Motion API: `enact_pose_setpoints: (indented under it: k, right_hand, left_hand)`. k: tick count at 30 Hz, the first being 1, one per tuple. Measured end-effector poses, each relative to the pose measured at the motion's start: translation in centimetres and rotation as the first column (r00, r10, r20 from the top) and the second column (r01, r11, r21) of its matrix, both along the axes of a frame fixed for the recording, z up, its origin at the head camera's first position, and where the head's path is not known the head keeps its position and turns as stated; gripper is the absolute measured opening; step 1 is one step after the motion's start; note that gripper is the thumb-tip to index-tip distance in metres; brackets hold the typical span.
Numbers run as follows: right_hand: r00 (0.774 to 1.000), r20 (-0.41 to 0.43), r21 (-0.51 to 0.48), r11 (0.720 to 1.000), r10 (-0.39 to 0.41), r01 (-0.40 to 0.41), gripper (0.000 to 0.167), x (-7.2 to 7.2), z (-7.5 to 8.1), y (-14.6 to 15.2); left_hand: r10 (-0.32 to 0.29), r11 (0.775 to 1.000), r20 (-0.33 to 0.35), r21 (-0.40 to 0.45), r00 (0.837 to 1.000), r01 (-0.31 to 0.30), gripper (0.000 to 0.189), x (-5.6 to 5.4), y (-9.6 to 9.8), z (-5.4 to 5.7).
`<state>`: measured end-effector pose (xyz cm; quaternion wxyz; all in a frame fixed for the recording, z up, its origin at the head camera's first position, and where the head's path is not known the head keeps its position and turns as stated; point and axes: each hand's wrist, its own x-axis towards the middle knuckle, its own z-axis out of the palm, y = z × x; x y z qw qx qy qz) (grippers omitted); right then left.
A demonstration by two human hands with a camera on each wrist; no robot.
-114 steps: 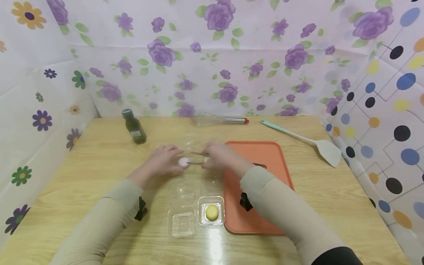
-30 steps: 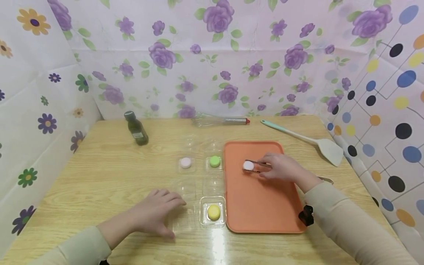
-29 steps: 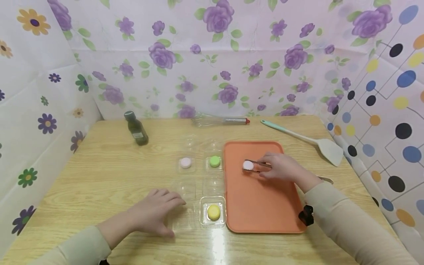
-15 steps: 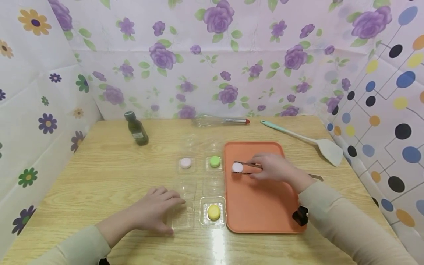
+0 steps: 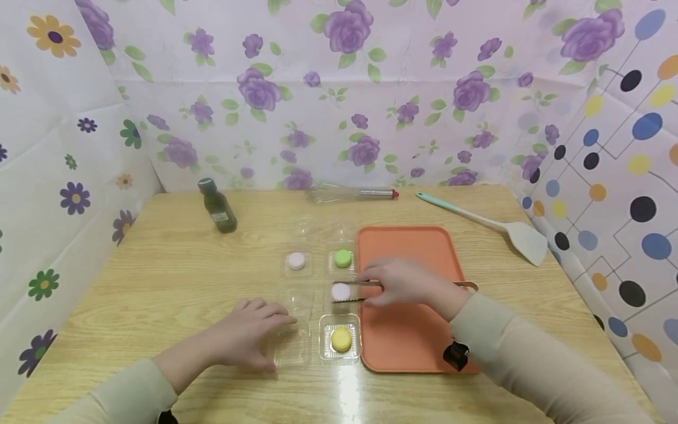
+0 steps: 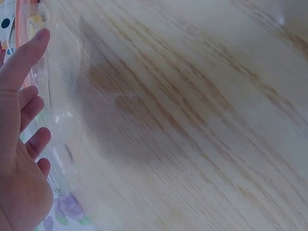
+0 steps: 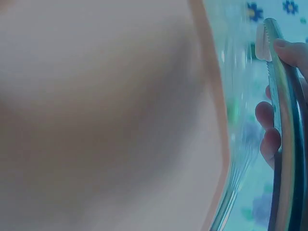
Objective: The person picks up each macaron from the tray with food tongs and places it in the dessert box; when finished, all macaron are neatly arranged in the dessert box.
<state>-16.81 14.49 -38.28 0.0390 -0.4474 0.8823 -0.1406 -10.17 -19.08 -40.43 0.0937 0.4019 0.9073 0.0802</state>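
My right hand (image 5: 408,285) grips metal tongs (image 5: 466,285), whose tips pinch a pale pink macaron (image 5: 341,291). In the head view this macaron hangs just left of the orange tray's edge, over a clear plastic lid. In the right wrist view the tongs (image 7: 286,125) stand along the fingers. My left hand (image 5: 241,335) lies with loosely spread fingers beside a clear plastic box (image 5: 292,347) at the front; whether it touches the box I cannot tell. A yellow macaron (image 5: 341,340), a green macaron (image 5: 343,258) and another pink macaron (image 5: 296,261) sit in clear boxes.
An orange tray (image 5: 413,341) lies right of the boxes. Farther back are a dark bottle (image 5: 218,207), a whisk (image 5: 352,192) and a white spatula (image 5: 524,241) with a green handle. Patterned cloth walls border the wooden table (image 5: 159,282) behind and at both sides.
My right hand has carried the tongs and the pale pink macaron leftward from over the tray to above the clear boxes. My left hand has drawn back from the pink macaron toward the front.
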Motion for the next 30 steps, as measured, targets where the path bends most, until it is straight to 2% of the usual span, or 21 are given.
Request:
enact_pose_setpoints:
  k: [9, 16, 23, 30]
  right_hand:
    - [0.988, 0.021, 0.068, 0.986, 0.15, -0.151, 0.042, 1.5, 0.6, -4.6]
    - [0.962, -0.02, 0.121, 0.956, 0.272, -0.268, 0.041, 2.5, 0.5, -7.2]
    - [0.96, -0.024, 0.31, 0.915, 0.281, -0.26, 0.046, 3.6, 0.1, -9.8]
    - [0.971, -0.043, 0.357, 0.912, 0.234, -0.204, 0.043, 4.0, -0.3, -10.8]
  left_hand:
    - [0.024, 0.999, 0.037, 0.02, 0.999, -0.025, 0.082, -0.1, 0.0, 0.1]
    - [0.031, 0.999, 0.052, 0.033, 0.998, -0.033, 0.081, -0.2, 0.0, -0.1]
    - [0.013, 0.999, 0.06, 0.042, 0.998, -0.015, 0.081, -0.2, 0.0, -0.1]
    - [0.006, 0.999, 0.062, 0.05, 0.998, -0.009, 0.081, -0.3, 0.0, -0.2]
